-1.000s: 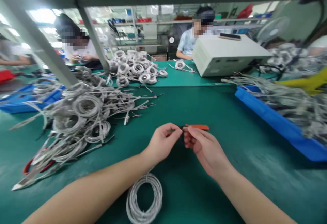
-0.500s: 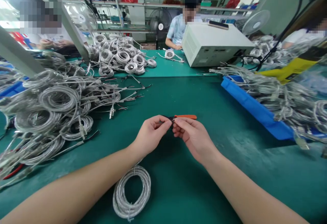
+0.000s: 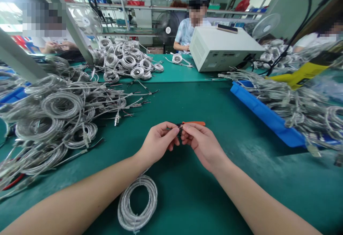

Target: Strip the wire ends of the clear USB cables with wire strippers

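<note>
My left hand and my right hand meet fingertip to fingertip over the green mat. Both are closed in a pinch on something small and thin between them; I cannot make it out. An orange-handled tool lies on the mat just behind my fingers. A coiled grey cable rests on the mat under my left forearm, and it seems to lead up toward my hands.
A big heap of coiled cables fills the left side. A blue tray with more cables stands at the right. Behind are a second cable pile, a white box-shaped machine and several seated people.
The view has shifted: the camera tilted up compared with a second ago. My hands stay pinched together in nearly the same place.
</note>
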Action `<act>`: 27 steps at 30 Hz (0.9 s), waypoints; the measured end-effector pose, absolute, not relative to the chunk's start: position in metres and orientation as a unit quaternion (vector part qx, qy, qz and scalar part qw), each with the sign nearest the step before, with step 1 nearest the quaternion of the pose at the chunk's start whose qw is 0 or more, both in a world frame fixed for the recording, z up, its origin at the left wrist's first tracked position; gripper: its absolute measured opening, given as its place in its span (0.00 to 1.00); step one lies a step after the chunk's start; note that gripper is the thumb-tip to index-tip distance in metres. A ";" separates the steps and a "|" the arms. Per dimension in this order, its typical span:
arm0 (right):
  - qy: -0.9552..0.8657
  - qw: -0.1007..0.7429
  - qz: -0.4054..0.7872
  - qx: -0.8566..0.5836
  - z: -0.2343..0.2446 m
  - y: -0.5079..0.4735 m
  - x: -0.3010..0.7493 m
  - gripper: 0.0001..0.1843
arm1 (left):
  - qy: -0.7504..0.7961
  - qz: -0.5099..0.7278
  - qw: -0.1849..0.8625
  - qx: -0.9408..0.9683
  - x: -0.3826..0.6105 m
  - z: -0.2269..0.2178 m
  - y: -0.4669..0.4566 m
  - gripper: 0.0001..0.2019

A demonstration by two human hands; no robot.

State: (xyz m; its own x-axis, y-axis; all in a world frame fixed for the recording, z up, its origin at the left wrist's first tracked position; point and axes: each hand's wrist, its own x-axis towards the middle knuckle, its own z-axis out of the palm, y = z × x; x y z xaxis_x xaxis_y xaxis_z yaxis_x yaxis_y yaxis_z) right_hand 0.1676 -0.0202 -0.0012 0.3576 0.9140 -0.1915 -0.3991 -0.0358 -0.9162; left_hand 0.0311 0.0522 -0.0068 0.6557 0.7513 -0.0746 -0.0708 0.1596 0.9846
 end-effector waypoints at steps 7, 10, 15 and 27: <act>-0.268 0.645 0.500 -0.512 0.000 -0.020 0.166 0.10 | 0.285 0.294 0.702 0.582 0.032 -0.007 0.053 0.15; -0.266 0.642 0.501 -0.516 0.000 -0.020 0.166 0.10 | 0.287 0.295 0.700 0.583 0.031 -0.007 0.053 0.14; -0.259 0.641 0.503 -0.519 0.000 -0.020 0.166 0.11 | 0.293 0.306 0.701 0.573 0.033 -0.006 0.053 0.14; -0.291 0.627 0.481 -0.539 -0.002 -0.019 0.165 0.11 | 0.293 0.302 0.733 0.534 0.032 -0.009 0.054 0.15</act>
